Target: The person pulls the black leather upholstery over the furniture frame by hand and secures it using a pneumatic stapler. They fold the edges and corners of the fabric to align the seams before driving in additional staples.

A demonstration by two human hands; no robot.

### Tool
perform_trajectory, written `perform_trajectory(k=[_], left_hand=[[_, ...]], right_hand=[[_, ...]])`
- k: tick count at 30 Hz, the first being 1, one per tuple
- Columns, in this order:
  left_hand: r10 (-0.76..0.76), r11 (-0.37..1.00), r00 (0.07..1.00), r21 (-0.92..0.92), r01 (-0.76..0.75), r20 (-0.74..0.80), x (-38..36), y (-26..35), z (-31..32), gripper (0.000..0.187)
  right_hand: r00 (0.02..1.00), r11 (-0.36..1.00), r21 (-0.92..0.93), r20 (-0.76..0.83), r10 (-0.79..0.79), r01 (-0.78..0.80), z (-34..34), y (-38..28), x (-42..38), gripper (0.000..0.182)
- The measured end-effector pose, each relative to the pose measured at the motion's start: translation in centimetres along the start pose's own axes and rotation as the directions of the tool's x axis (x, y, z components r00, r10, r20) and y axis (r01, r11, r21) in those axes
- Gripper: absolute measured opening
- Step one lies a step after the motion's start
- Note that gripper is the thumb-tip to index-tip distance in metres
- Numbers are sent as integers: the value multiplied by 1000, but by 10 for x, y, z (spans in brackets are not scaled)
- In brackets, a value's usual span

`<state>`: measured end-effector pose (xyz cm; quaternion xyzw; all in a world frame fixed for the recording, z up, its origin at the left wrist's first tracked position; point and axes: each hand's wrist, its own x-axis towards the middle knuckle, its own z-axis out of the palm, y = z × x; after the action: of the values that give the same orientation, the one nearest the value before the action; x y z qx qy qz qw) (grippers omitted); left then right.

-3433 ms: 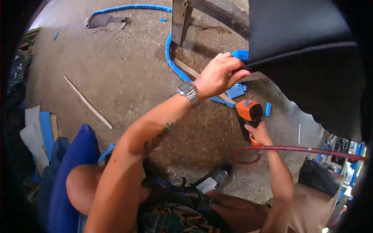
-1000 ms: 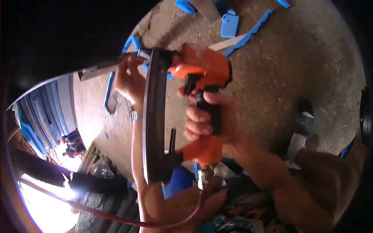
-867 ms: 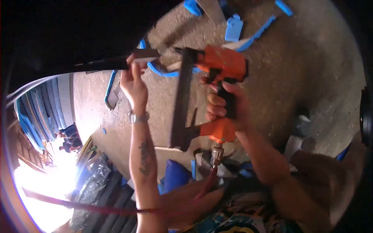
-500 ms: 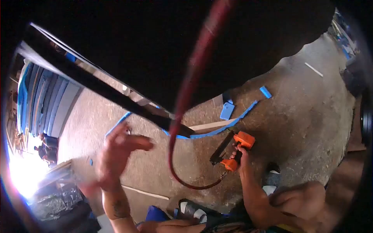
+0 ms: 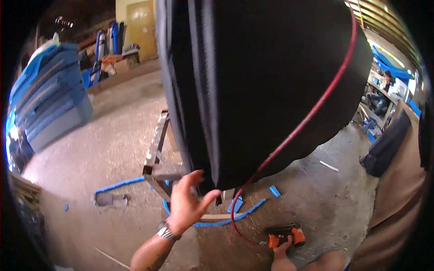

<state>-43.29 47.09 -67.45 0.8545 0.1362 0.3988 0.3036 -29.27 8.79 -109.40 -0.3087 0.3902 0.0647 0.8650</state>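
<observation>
A large sheet of black fabric [image 5: 275,77] hangs in front of me, with long folds along its left side. My left hand [image 5: 187,203], a watch on its wrist, reaches up to the fabric's lower corner, thumb and fingers apart. Low on the right, my right hand [image 5: 283,243] grips an orange and black pneumatic staple gun [image 5: 298,235]. From the gun a red air hose [image 5: 308,116] loops over the floor and runs up across the fabric. Part of a stand [image 5: 156,142] shows beside the fabric's left edge.
Blue foam strips [image 5: 120,184] and a blue offcut [image 5: 275,191] lie on the concrete floor. Stacked blue padded panels [image 5: 54,95] stand at left. Brown material [image 5: 389,180] drapes at right, near a cluttered shelf [image 5: 382,92].
My view has tilted up, showing more of the fabric and room. My left hand has come to the fabric's lower corner. The staple gun stays in my right hand, lower in view.
</observation>
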Motion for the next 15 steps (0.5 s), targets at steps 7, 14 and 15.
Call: perform_trajectory(k=[7, 14, 15], left_hand=[[-114, 832, 963, -505, 227, 245, -24, -37, 57, 27], [44, 702, 992, -710, 54, 119, -76, -90, 84, 43], [-6, 722, 1000, -691, 1, -5, -72, -79, 82, 34]], right_hand=[[889, 776, -630, -358, -286, -4, -1, -17, -33, 58], [502, 76, -549, 689, -523, 832, 125, 74, -122, 65], [434, 207, -383, 817, -379, 901, 150, 91, -161, 62]])
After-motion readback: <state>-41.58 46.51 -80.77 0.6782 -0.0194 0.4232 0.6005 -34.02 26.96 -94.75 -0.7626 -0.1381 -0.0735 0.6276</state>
